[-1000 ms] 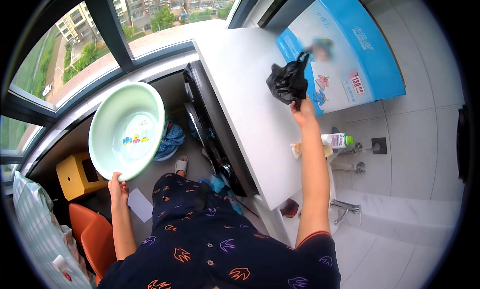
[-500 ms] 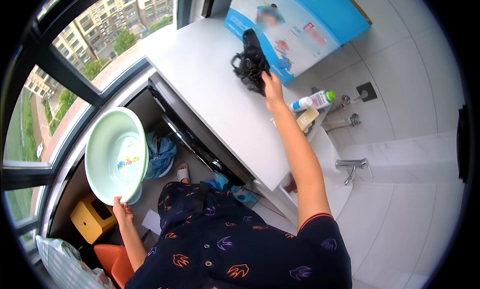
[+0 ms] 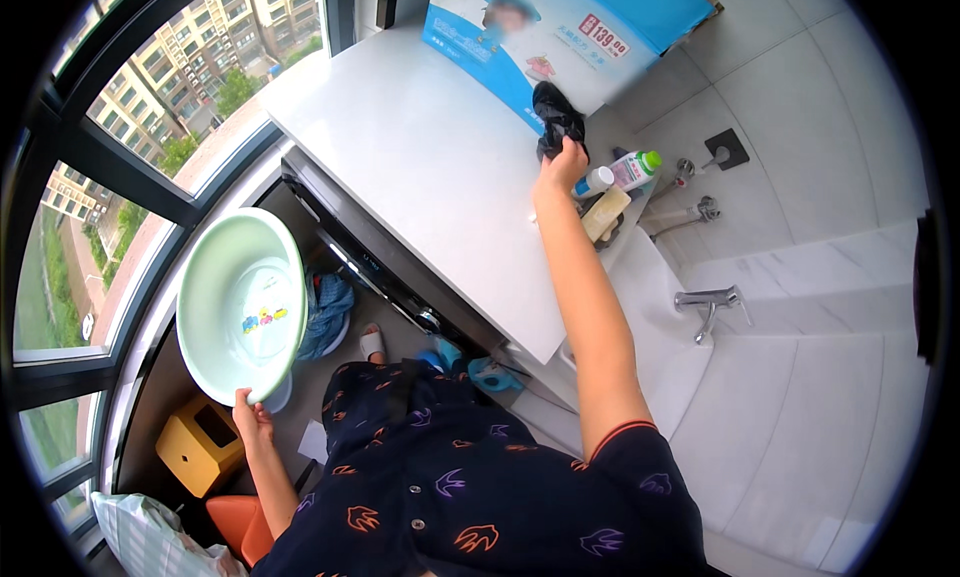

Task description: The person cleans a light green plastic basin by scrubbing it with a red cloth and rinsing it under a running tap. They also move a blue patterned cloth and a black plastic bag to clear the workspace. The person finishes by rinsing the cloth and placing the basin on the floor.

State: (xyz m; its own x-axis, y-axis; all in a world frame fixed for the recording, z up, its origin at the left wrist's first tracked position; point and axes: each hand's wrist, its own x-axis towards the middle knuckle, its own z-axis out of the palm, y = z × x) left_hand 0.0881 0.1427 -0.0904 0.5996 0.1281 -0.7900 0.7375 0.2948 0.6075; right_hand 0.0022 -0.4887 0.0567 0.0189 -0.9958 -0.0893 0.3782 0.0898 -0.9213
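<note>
Reaching far out over the white top [image 3: 430,167], the right hand [image 3: 563,167] was closed around a bunch of black cloth [image 3: 556,120], fingers curled into the lower part of it while the rest stood bunched above the knuckles. That cloth sat against the lower edge of a big blue box [image 3: 600,17] leaning at the far end of the top, just beyond the hand. Close to the right of the hand lay a small white bottle [image 3: 594,181] and a white bottle with a green cap [image 3: 634,167], with a tan block [image 3: 606,213] just nearer the person. Further right, well apart from the hand, a tap [image 3: 706,308] stuck out over a white sink [image 3: 650,307]. Down at the person's left side, the left hand [image 3: 252,417] pinched the near rim of a pale green basin [image 3: 242,305], thumb on the inside edge, holding it tilted up so its hollow faced the camera. Below that hand stood a yellow box [image 3: 197,442], and to its right, under the top, a blue cloth [image 3: 326,312] lay on the floor. Beyond the basin ran the dark window frame [image 3: 110,157].
</note>
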